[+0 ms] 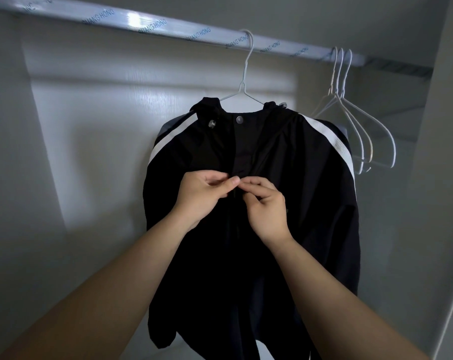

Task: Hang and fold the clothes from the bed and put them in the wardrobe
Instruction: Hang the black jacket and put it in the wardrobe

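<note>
While both forearms reach up and forward from the near edge, the left hand (197, 196) and right hand (267, 209) meet at the centre front of the black jacket (303, 183), their fingertips almost touching; the left hand's fingers are curled, thumb and forefinger pinching the jacket's front edge; the right hand's fingers are likewise curled and pinch the same closure from the right side; what small part lies between the fingertips cannot be made out. The jacket, white-striped along both shoulders, hangs on a white wire hanger (244, 76) hooked over the rail (142, 20) inside the wardrobe (142, 113); a snap button (239, 120) shows at the collar, above the hands. Further right on the rail hang three more wire hangers (336, 93), bunched together, just beside the jacket's right shoulder.
</note>
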The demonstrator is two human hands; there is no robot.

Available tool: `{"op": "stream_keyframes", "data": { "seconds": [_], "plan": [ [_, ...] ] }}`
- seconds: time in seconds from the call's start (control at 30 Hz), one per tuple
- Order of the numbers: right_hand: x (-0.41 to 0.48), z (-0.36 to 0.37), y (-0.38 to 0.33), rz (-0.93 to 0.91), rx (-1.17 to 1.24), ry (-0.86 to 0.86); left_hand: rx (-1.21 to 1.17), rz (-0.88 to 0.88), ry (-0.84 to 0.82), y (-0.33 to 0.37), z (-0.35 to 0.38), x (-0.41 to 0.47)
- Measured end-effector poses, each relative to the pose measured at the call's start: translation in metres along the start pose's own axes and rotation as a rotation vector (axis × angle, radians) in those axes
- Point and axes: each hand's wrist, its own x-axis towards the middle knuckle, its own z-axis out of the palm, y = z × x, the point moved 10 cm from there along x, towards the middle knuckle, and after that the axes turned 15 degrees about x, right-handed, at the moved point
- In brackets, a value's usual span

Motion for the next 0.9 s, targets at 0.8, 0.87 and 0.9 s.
{"op": "stream_keyframes", "data": {
  "seconds": [0.8, 0.87, 0.9],
  "plan": [
    [-0.03, -0.028, 0.077, 0.45, 0.093, 0.142, 0.421, -0.11, 0.148, 0.01, 0.02, 0.008],
    [-0.038, -0.03, 0.089, 0.486, 0.067, 0.145, 0.394, -0.138, 0.15, 0.005, 0.021, 0.008],
    [-0.042, -0.03, 0.094, 0.5, 0.056, 0.146, 0.379, -0.139, 0.162, 0.003, 0.02, 0.008]
  ]
}}
